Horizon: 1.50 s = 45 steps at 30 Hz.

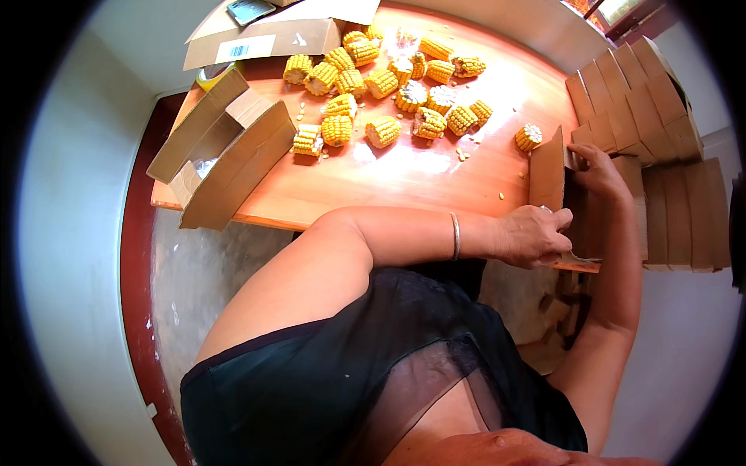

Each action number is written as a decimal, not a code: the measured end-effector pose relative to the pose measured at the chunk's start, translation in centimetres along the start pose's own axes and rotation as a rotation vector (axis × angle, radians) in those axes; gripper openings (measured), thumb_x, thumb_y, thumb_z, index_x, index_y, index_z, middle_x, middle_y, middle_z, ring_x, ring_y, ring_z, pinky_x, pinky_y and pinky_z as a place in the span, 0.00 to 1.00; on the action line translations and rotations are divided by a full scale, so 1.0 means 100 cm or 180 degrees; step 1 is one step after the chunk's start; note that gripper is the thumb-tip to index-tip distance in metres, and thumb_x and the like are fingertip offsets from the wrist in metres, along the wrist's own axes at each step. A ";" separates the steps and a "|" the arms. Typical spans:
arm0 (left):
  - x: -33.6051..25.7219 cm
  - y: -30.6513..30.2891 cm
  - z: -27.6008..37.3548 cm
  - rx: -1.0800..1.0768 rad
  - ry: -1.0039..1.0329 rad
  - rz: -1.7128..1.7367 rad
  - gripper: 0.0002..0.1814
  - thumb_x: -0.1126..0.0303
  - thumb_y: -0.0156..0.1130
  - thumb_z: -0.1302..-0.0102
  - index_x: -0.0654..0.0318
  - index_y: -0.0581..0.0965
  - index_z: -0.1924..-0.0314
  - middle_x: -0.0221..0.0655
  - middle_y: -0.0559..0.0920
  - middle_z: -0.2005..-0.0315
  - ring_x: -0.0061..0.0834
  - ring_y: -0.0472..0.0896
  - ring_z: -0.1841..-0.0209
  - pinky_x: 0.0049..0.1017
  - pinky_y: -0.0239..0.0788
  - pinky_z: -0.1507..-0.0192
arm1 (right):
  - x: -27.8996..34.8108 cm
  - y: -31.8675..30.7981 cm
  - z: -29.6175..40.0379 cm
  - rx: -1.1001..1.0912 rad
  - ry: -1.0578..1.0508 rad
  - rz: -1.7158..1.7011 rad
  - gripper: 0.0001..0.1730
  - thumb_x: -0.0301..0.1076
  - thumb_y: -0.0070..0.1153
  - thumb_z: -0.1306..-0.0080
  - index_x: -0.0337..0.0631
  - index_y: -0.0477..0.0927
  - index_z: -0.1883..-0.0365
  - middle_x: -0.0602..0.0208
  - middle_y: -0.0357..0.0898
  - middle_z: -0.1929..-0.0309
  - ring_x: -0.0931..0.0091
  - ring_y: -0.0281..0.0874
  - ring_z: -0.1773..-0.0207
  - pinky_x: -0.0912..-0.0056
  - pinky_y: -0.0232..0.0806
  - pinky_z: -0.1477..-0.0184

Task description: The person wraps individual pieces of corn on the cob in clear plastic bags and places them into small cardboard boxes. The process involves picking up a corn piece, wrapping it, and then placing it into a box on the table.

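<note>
An open cardboard box (546, 175) sits at the right end of the wooden table (408, 186), one flap standing up towards the corn. My left hand (533, 236), with a bracelet on its wrist, grips the near end of this box with bent fingers. At the far end, my right hand (600, 169) has its thumb and fingers about the cardboard edge. The box's dark inside is partly hidden by my right forearm. A single cut piece of corn cob (528, 137) lies just beyond the flap.
Several cut corn cobs (382, 84) and loose kernels are spread over the table. Folded cardboard boxes (641, 105) are stacked at the right. Another open box (239, 163) overhangs the left edge. Behind it are a tape roll (218, 73), a carton (262, 43) and a phone (249, 10).
</note>
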<state>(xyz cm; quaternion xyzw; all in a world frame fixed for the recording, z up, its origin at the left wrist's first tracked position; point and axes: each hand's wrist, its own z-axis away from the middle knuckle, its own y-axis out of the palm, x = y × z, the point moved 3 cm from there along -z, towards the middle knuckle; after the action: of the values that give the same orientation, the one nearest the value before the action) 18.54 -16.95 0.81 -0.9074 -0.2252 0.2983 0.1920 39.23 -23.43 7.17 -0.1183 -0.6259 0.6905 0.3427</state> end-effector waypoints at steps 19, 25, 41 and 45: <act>-0.001 0.007 -0.004 -0.0096 0.0115 -0.0056 0.32 0.67 0.71 0.48 0.56 0.70 0.42 0.49 0.69 0.43 0.48 0.81 0.60 0.38 0.77 0.60 | -0.052 0.000 -0.016 -0.1440 -0.0059 0.0024 0.24 0.35 0.65 0.38 0.38 0.74 0.46 0.52 0.78 0.49 0.62 0.76 0.45 0.62 0.67 0.43; -0.003 0.002 -0.005 0.0149 0.0224 0.0010 0.32 0.69 0.70 0.48 0.56 0.70 0.41 0.51 0.66 0.37 0.50 0.82 0.59 0.39 0.78 0.60 | -0.038 -0.010 0.000 -0.1463 -0.0102 0.0343 0.29 0.31 0.66 0.41 0.42 0.73 0.41 0.51 0.72 0.40 0.57 0.69 0.36 0.60 0.63 0.36; -0.084 -0.271 0.088 -0.1373 -0.0405 -0.1368 0.09 0.75 0.61 0.37 0.66 0.80 0.57 0.39 0.84 0.67 0.30 0.83 0.68 0.26 0.75 0.67 | 0.265 0.043 -0.020 -0.0635 -0.2244 -0.1370 0.19 0.26 0.57 0.34 0.38 0.76 0.43 0.60 0.81 0.48 0.70 0.78 0.44 0.66 0.69 0.42; -0.105 -0.360 0.150 -0.1954 -0.1933 -0.1288 0.09 0.75 0.54 0.30 0.67 0.80 0.54 0.24 0.83 0.64 0.17 0.80 0.64 0.16 0.72 0.63 | 0.386 0.070 -0.036 -0.0291 -0.3067 -0.1972 0.14 0.28 0.51 0.28 0.37 0.77 0.46 0.59 0.83 0.52 0.70 0.80 0.47 0.69 0.70 0.44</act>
<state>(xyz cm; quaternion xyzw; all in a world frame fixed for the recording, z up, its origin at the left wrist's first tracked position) -9.09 10.41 11.73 -0.7319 -0.5210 0.4263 -0.1052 10.66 3.56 10.16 0.3839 -0.7461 0.5061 0.1996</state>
